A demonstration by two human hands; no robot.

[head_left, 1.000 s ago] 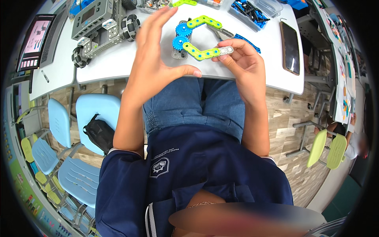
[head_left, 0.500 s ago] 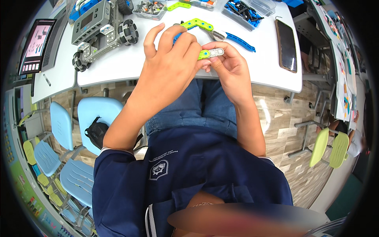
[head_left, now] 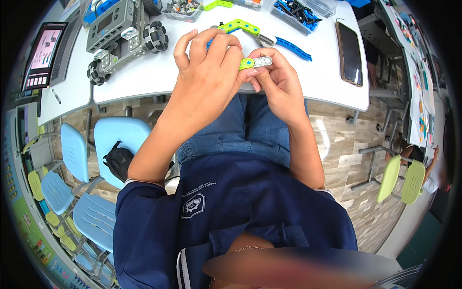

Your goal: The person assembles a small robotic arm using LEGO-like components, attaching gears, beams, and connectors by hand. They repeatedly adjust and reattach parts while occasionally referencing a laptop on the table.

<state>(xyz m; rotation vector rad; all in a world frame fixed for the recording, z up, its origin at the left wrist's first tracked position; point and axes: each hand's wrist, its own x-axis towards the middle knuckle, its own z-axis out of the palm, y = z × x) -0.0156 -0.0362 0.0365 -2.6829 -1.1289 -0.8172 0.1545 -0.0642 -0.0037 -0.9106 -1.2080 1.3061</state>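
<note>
counter [head_left: 144,79] white, kit parts on it | left hand [head_left: 207,72] closed over green beam [head_left: 246,63] | right hand [head_left: 279,79] pinches grey connector [head_left: 263,61] | beam axis runs left-right, joint between both grips above counter edge

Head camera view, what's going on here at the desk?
A seated person is working with plastic construction-kit parts at a white table. The left hand and right hand meet over the table's near edge, pinching a small assembly: a green beam piece joined to a grey connector piece. Beyond the hands lie more green and blue beams. A grey wheeled robot build sits to the left, a dark phone to the right, and parts trays at the far edge.
</note>
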